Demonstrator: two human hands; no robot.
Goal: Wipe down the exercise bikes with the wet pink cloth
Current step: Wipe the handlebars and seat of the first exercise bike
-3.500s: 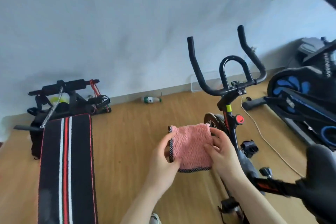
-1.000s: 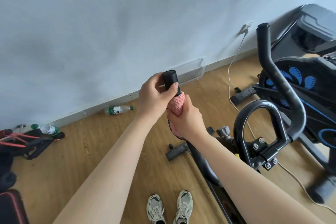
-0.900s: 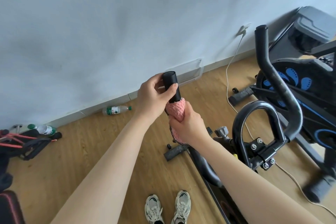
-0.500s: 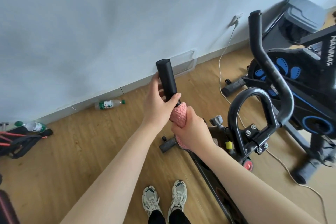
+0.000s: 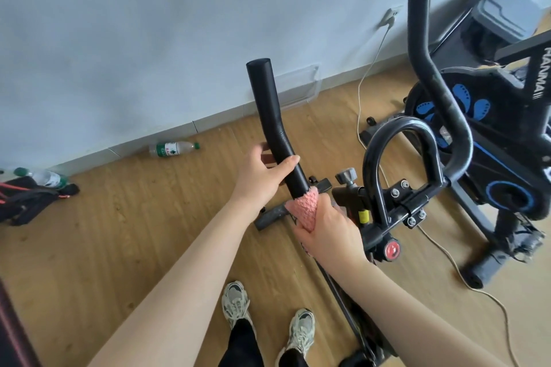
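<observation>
Left hand (image 5: pixel 262 177): my fingers (image 5: pixel 287 161) were curled around the black handlebar grip (image 5: pixel 275 128), holding it above the cloth.
Right hand (image 5: pixel 329 232): my fingers were closed on the pink cloth (image 5: pixel 304 207), wrapped around the same bar just below my left hand.
Bike (image 5: pixel 396 205): it stood on the wood floor (image 5: pixel 119 232); a second, blue-marked bike (image 5: pixel 492 140) was beside it on the right.

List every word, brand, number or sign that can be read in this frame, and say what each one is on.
"HANMA": white letters running down the frame of the blue and black bike, cut off at the picture's edge.
Green label on the bottle by the wall: too small to read.
Second bottle, far left: label unreadable.
Nothing else is legible.
</observation>
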